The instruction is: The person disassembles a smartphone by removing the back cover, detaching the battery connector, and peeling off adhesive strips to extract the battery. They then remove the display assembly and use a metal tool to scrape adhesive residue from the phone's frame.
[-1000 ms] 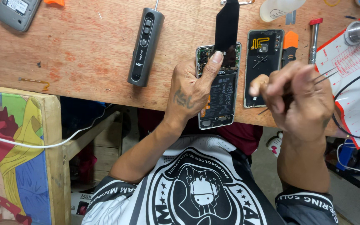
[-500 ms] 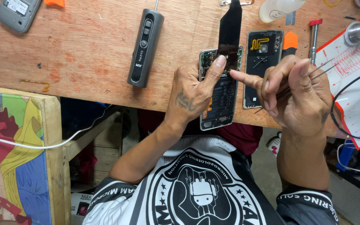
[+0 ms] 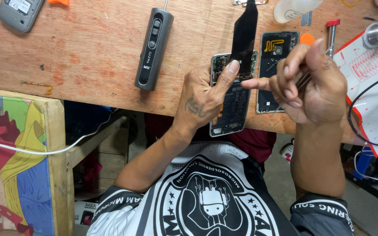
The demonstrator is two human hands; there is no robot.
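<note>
my left hand (image 3: 204, 98) pins the opened phone (image 3: 232, 94) steady, thumb on the black flex strip (image 3: 246, 30), while right hand (image 3: 313, 83) grips tweezers (image 3: 300, 83), index finger poking in.

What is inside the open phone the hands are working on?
Inside the opened phone a dark battery and small parts show, with an orange bit low down. The left hand covers its left side, so that part is hidden.

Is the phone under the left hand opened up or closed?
Opened: the phone shows battery and circuit parts, steadied by the left hand.
</note>
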